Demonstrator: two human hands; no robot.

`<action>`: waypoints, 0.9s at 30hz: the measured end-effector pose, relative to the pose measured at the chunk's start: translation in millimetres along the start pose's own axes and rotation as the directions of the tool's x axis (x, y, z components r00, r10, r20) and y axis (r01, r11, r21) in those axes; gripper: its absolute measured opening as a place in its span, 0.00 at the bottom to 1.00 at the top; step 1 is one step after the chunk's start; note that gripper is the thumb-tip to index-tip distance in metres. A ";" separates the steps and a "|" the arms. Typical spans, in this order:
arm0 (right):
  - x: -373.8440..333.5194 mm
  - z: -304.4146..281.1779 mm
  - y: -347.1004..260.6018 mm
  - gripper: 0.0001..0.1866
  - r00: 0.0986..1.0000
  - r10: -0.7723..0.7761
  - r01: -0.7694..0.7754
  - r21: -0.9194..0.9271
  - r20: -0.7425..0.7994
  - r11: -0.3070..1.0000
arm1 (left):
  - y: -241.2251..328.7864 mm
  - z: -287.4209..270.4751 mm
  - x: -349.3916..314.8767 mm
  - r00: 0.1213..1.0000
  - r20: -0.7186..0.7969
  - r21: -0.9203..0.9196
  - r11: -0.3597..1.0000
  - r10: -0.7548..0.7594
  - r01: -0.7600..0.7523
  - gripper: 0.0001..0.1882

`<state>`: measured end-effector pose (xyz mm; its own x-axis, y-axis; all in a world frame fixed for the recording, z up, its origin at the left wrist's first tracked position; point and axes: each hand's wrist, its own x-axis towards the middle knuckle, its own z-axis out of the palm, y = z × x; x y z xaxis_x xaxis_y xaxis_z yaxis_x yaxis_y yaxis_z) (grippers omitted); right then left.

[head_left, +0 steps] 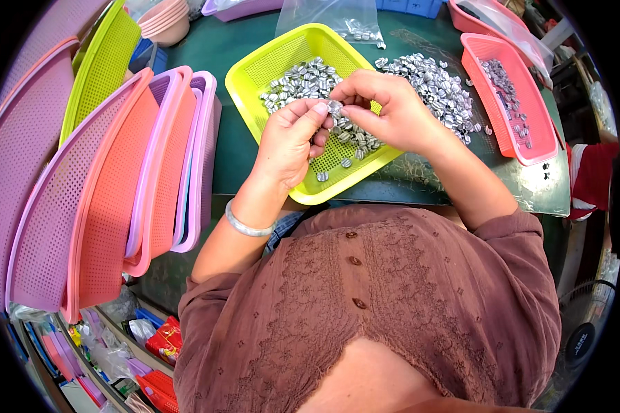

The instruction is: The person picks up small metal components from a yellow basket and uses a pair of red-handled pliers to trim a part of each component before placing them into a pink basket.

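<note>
A small shiny grey piece (334,108) is pinched between the fingertips of both my hands, above a yellow-green perforated basket (357,180). My left hand (293,138) grips it with thumb and fingers from the left. From the right, my right hand (393,110) has thumb and forefinger closed on it. Its exact kind is too small to make out. Many similar grey-and-white striped pieces (303,81) lie in the basket, some partly behind my hands. A larger loose heap of them (430,86) spreads over the green table (248,31) to the right.
A pink basket (544,138) with smaller grey pieces stands at the table's right edge. A clear plastic bag (324,17) lies beyond the yellow-green basket. Several purple, orange and green baskets (110,206) stand nested on edge along the left. A fan (582,337) is at lower right.
</note>
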<state>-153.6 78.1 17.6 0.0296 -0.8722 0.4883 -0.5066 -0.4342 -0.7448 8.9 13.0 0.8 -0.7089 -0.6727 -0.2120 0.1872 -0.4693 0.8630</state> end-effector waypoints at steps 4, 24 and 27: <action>-0.7 1.0 -1.2 0.08 0.994 -0.102 0.096 -0.138 -0.038 0.986 | 2.0 1.5 -2.7 1.000 0.010 -0.009 1.000 0.017 -0.017 0.05; -6.5 1.1 -6.0 0.08 0.999 0.015 -0.014 0.018 -0.046 1.000 | 0.8 -1.1 -2.1 0.998 0.057 -0.001 1.000 0.017 -0.017 0.05; -8.3 2.1 -2.7 0.09 0.998 0.032 -0.030 0.026 -0.045 0.999 | 0.5 -1.1 -2.1 0.998 0.061 0.003 1.000 0.020 -0.020 0.05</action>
<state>-150.7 86.0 14.6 -0.0253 -0.8744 0.4846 -0.4844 -0.4133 -0.7711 11.3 13.6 1.1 -0.7449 -0.6460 -0.1666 0.1994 -0.4539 0.8685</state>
